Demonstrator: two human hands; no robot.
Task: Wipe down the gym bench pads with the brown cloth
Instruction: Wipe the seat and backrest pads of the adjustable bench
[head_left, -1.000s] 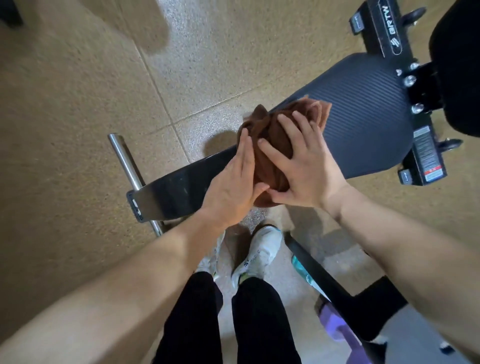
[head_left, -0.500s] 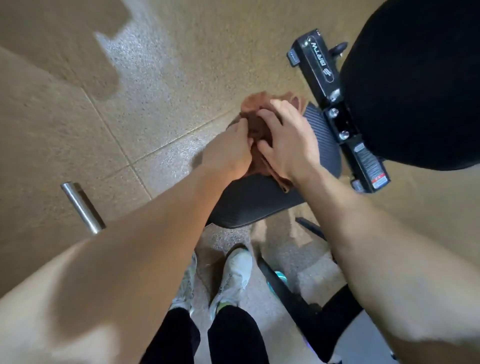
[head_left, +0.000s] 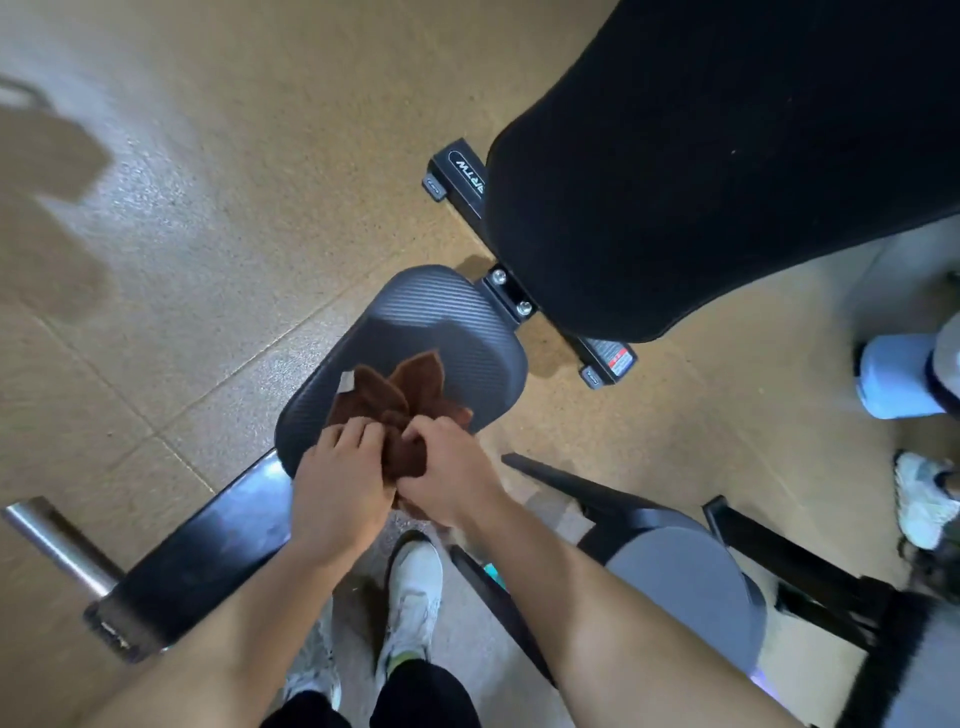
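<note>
**Obscured Areas**

Your left hand (head_left: 337, 483) and right hand (head_left: 447, 478) cover the near part of the brown cloth (head_left: 400, 395) and the near edge of the seat pad (head_left: 431, 322). The back pad (head_left: 727, 156) runs off the top and right edges. The text on the warning label (head_left: 615, 358) is too small to read.

Bright, even light glares off the floor (head_left: 150, 176) at left; edges smear with blur and wide-angle bending.

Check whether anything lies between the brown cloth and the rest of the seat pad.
Nothing visible does. The left hand and right hand both hold the brown cloth bunched at the seat pad's near edge; the ribbed surface beyond it lies bare up to the bolted bracket.
</note>
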